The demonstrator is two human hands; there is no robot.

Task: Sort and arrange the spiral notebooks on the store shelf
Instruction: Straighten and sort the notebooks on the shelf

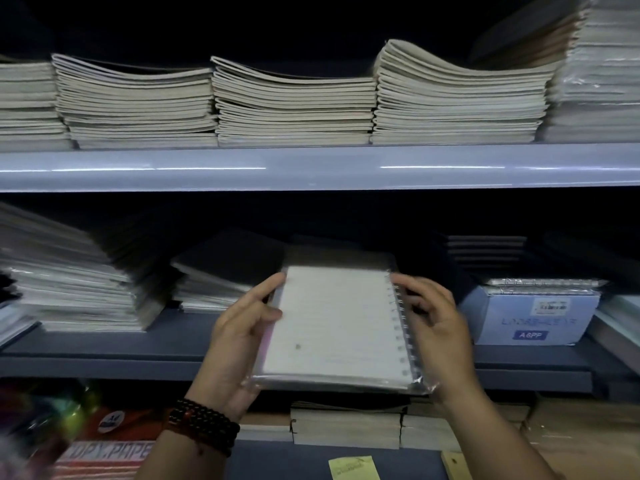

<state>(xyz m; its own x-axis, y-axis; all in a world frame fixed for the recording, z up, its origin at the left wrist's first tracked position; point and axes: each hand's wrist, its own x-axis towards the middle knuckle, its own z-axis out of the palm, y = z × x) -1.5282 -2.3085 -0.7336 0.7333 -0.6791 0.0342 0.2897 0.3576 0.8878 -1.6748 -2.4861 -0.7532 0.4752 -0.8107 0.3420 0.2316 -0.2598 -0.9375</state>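
Head view, close, facing the shelf [311,168]

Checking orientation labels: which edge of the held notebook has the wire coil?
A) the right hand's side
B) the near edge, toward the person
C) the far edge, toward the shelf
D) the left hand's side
A: the wire coil runs down the edge of the notebook by the right hand, while the left hand holds the plain opposite edge.
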